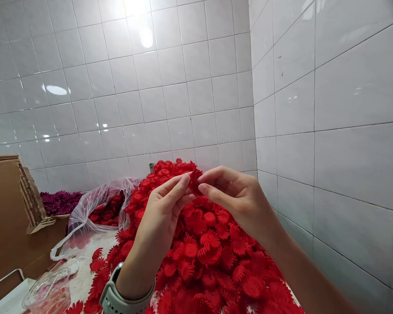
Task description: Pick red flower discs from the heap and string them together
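A small red artificial flower point(195, 181) with fringed petals is held between my hands, above a big heap of red flowers point(209, 253). My left hand point(163, 209) pinches its left side between thumb and fingers. From the other side my right hand point(239, 196) has thumb and forefinger closed at the flower's right edge; the other fingers curl behind. Exactly where the fingertips grip is partly hidden, because the red petals blend into the heap behind. A watch with a pale strap point(126, 296) sits on my left wrist.
To the left, a clear plastic bag point(80, 211) holds darker red flowers, with purple flowers point(60, 201) behind it. A cardboard box point(6, 205) stands at the far left, a clear plastic container point(49, 290) in front. White tiled walls point(196, 96) meet in a corner behind the heap.
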The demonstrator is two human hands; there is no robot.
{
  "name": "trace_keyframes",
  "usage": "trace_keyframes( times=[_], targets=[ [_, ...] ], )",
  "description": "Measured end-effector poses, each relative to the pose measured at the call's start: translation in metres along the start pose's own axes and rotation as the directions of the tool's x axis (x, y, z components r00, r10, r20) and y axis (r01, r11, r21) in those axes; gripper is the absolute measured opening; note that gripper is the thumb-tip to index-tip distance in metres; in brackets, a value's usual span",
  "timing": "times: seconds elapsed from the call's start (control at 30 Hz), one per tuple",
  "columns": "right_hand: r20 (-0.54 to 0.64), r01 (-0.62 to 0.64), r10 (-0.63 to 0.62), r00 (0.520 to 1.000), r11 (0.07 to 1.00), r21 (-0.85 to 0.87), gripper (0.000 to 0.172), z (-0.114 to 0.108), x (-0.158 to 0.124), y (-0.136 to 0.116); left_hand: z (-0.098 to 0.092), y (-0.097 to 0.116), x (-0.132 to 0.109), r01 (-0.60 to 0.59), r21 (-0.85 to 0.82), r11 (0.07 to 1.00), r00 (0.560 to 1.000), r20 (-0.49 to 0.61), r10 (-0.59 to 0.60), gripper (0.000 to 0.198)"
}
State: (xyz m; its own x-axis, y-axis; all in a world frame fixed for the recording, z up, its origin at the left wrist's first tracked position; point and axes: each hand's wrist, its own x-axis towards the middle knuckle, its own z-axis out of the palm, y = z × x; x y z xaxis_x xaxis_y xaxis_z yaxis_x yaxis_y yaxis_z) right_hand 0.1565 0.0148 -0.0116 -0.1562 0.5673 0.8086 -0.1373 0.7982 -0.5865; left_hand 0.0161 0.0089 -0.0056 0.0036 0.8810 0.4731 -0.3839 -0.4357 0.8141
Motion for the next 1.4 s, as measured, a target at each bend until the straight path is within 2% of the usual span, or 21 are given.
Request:
trace_keyframes(
  times=[0.07,0.17,0.3,0.47,0.6,0.7,0.9,1.2,1.4],
  targets=[
    [-0.042,0.051,-0.053,0.998,0.998,-0.032,0.003,0.002,-0.001,0.001,0.002,-0.001,-0.001,-0.022,0.018,1.0,1.0,-0.002,0.022,0.015],
    [-0.106,0.102,-0.11,0.988,0.992,-0.078,0.009,0.005,-0.003,0.002,0.005,-0.003,-0.005,-0.074,0.111,0.991,0.997,0.03,0.071,0.021],
    [-0.187,0.108,-0.116,0.975,0.993,-0.052,0.007,0.007,-0.004,0.0,0.007,-0.002,-0.01,-0.114,0.268,0.957,0.993,0.051,0.104,0.034],
    [-0.187,0.079,-0.073,0.98,0.997,0.024,0.007,0.007,-0.003,0.0,0.003,0.001,-0.009,-0.169,0.32,0.932,0.985,0.081,0.151,0.007],
    [-0.176,0.063,-0.052,0.983,0.996,0.057,0.007,0.007,-0.002,0.0,0.003,0.004,-0.01,-0.237,0.396,0.887,0.971,0.075,0.226,0.008],
    [-0.158,0.055,-0.042,0.987,0.995,0.082,0.006,0.007,-0.002,0.0,0.006,0.006,-0.012,-0.232,0.441,0.867,0.972,0.085,0.218,0.003],
    [-0.133,0.039,-0.023,0.991,0.992,0.12,0.005,0.005,-0.001,0.003,0.005,0.003,-0.012,-0.22,0.398,0.89,0.975,0.114,0.19,0.008],
    [-0.081,0.059,-0.058,0.995,0.998,0.011,0.013,0.001,-0.004,-0.001,0.004,0.002,-0.011,-0.221,0.345,0.912,0.974,0.119,0.191,0.007],
    [-0.007,-0.054,0.059,0.998,0.95,0.307,0.009,-0.006,0.0,0.001,-0.003,0.003,-0.006,-0.066,0.212,0.975,0.984,0.176,0.029,0.008]
  ],
)
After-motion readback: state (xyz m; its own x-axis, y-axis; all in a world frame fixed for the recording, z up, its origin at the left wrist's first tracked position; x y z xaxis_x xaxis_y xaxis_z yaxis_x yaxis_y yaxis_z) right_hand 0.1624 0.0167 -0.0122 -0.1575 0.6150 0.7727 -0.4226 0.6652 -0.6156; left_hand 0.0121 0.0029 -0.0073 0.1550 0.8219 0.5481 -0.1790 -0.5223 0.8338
